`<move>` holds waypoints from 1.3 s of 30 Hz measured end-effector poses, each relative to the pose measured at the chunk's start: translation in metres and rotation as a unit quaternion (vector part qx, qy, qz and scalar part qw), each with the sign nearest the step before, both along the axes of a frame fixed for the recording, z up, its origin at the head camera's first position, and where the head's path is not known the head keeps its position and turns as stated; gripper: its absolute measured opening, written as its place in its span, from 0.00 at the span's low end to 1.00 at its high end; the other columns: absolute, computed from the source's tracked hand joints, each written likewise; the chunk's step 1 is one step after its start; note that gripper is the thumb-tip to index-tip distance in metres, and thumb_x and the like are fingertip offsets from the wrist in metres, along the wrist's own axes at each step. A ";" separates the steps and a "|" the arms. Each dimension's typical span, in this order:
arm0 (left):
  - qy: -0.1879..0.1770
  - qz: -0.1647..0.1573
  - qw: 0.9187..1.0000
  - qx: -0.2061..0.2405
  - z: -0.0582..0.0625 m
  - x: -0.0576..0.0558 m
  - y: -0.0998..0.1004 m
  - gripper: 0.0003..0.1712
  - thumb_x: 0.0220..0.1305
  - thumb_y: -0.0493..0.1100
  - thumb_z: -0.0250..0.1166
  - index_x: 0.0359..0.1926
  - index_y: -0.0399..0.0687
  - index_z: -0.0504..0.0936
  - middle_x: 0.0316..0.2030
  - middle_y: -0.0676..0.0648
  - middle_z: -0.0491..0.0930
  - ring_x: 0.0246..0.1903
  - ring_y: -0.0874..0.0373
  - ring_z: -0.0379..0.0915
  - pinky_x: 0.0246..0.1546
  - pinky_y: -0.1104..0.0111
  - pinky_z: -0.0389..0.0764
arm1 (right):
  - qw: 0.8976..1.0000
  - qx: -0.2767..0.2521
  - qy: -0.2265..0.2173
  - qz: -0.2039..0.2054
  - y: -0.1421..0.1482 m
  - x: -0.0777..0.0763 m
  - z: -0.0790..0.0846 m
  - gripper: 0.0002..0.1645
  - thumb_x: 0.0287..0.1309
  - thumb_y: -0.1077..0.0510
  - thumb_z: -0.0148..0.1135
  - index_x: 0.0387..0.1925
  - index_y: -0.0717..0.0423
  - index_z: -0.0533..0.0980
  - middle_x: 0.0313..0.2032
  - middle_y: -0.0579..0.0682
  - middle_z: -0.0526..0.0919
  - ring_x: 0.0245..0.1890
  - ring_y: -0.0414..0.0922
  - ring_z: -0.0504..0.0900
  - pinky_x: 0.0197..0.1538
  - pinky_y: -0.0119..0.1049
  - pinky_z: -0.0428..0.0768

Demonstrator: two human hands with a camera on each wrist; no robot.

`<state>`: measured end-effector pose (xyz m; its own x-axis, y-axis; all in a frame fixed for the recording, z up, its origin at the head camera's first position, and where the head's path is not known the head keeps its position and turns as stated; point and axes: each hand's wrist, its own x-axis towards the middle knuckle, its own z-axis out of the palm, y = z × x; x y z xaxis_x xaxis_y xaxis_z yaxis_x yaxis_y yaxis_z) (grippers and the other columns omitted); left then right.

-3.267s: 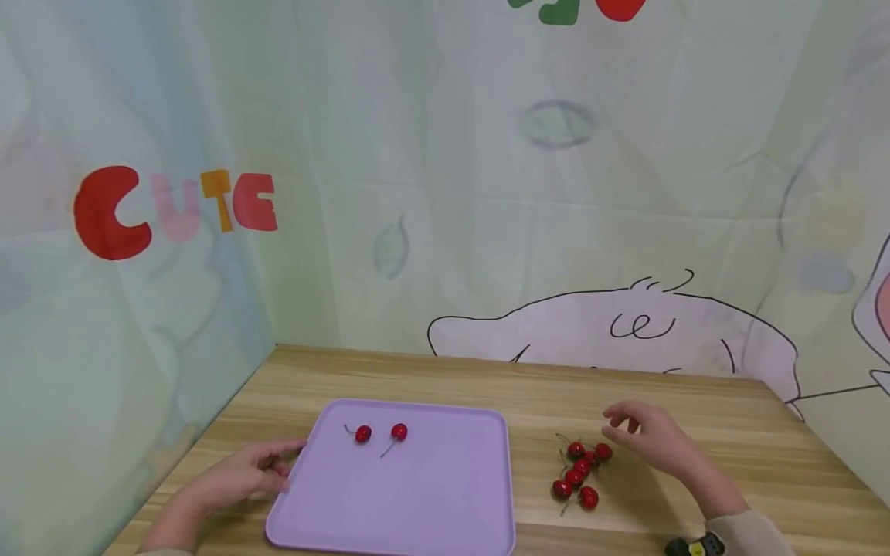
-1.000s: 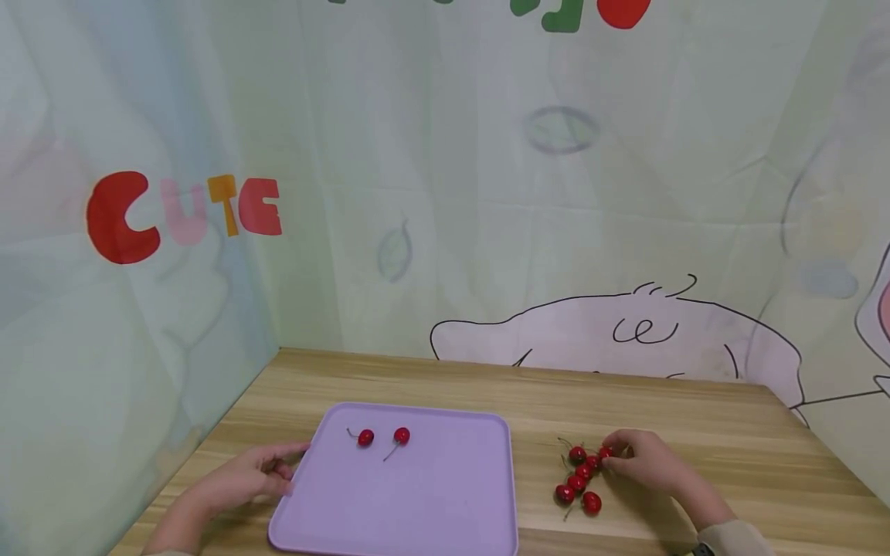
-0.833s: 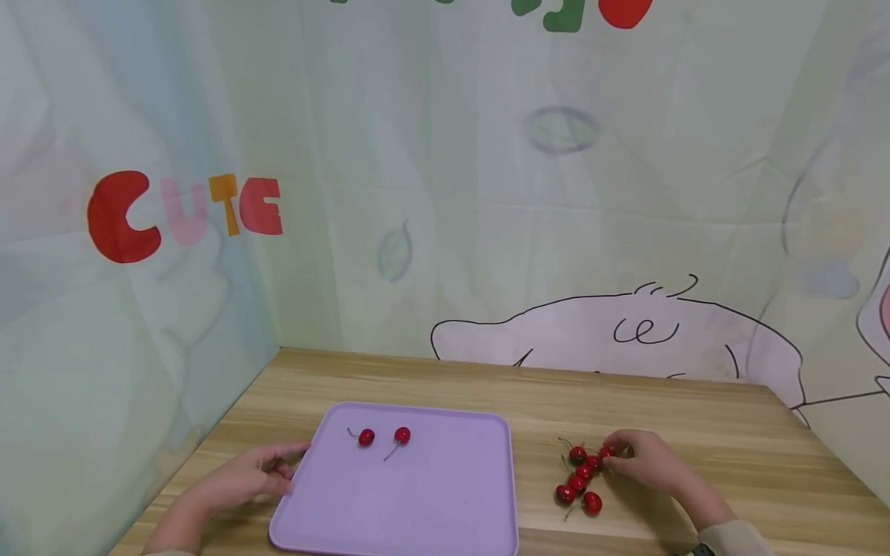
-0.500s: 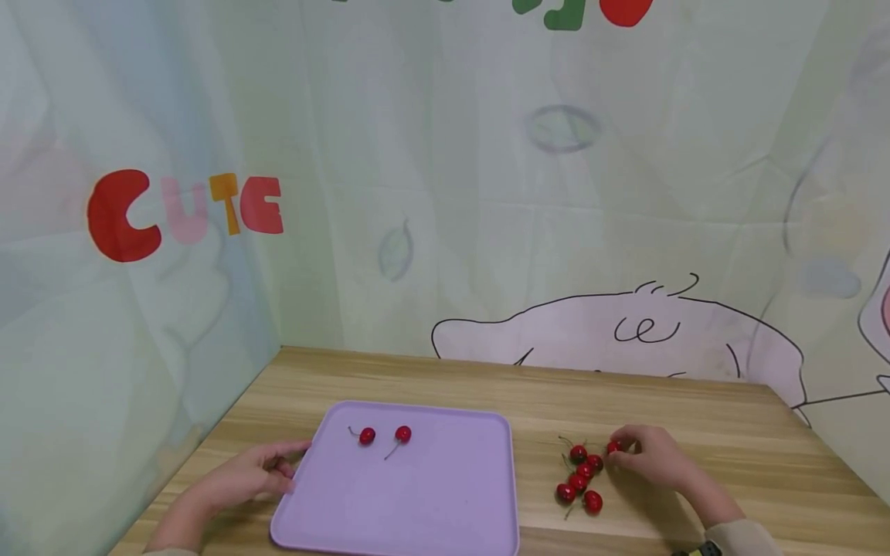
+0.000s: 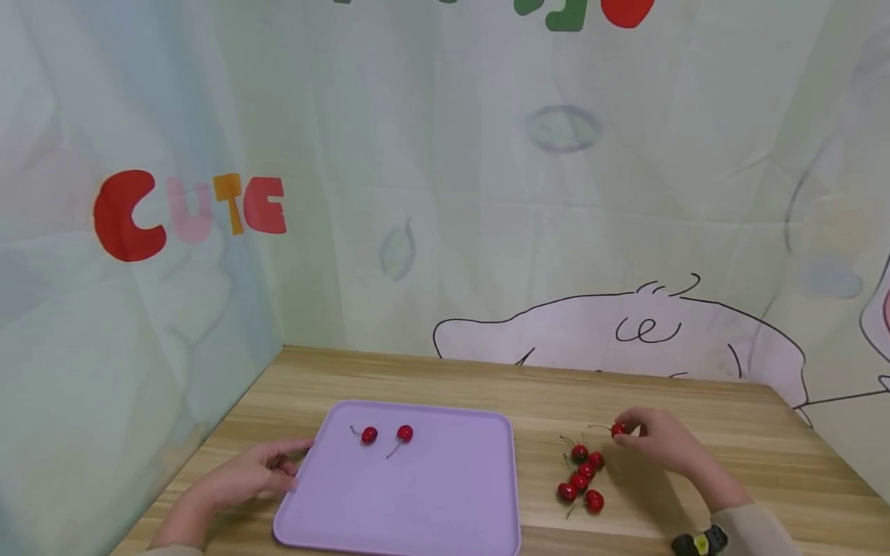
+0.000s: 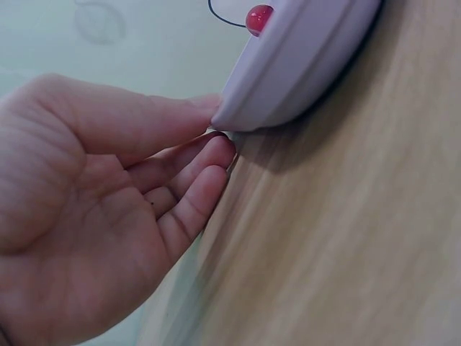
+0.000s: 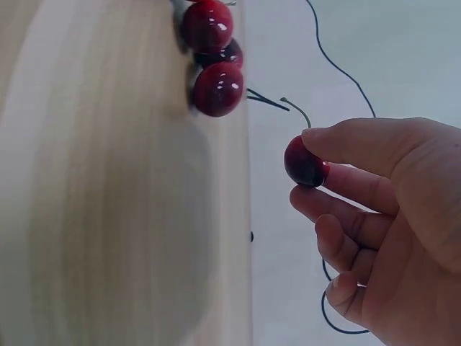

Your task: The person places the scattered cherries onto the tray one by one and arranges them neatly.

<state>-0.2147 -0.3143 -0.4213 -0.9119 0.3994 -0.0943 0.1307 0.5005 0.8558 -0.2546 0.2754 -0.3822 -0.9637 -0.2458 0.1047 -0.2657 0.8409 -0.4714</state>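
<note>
Thumb and fingertips of my right hand (image 5: pixel 660 442) pinch a red cherry (image 5: pixel 618 428), its thin stem pointing left in the head view. The right wrist view shows this cherry (image 7: pixel 304 163) between thumb and fingers, above the table. Several other cherries (image 5: pixel 580 482) lie bunched just left of and nearer than that hand. My left hand (image 5: pixel 243 473) rests at the left edge of a lilac tray (image 5: pixel 445 502), its fingers loosely bent. Up close in the left wrist view, the thumb tip touches the tray's rim (image 6: pixel 241 108). Two stemmed cherries (image 5: pixel 386 434) lie on the tray.
The wood-grain table (image 5: pixel 431 371) ends at printed cloth walls (image 5: pixel 417 154) behind and to the left. Between the tray and the bunched cherries lies a strip of bare tabletop. A dark band (image 5: pixel 700 542) sits at the right sleeve's cuff.
My right hand came down to the bunch, took hold of its rightmost cherry, and has moved it away from the others, toward the table's back. The left hand stays at the tray's edge.
</note>
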 end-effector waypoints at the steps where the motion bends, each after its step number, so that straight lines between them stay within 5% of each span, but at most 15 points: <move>1: 0.001 -0.002 1.000 0.002 0.000 0.000 0.000 0.39 0.55 0.34 0.65 0.66 0.25 0.62 0.40 0.42 0.75 0.39 0.53 0.68 0.36 0.69 0.74 | 1.000 0.001 0.000 -0.001 -0.001 0.000 0.001 0.11 0.55 0.58 0.66 0.39 0.61 0.81 0.32 0.47 0.81 0.28 0.42 0.72 0.29 0.34 0.71; 20: 0.018 -0.015 1.000 0.005 -0.002 0.000 -0.002 0.38 0.55 0.32 0.64 0.66 0.24 0.61 0.39 0.42 0.75 0.38 0.56 0.68 0.35 0.71 0.73 | 0.999 -0.010 0.011 0.032 -0.051 -0.007 0.033 0.12 0.58 0.55 0.65 0.42 0.56 0.81 0.34 0.47 0.78 0.30 0.43 0.71 0.29 0.36 0.70; 39: 0.020 -0.017 1.000 0.006 -0.003 -0.001 -0.003 0.38 0.55 0.32 0.64 0.65 0.24 0.62 0.42 0.41 0.75 0.38 0.57 0.68 0.36 0.71 0.73 | 0.993 -0.024 0.029 0.110 -0.117 -0.019 0.039 0.09 0.58 0.55 0.65 0.40 0.52 0.81 0.34 0.43 0.79 0.31 0.41 0.71 0.30 0.34 0.72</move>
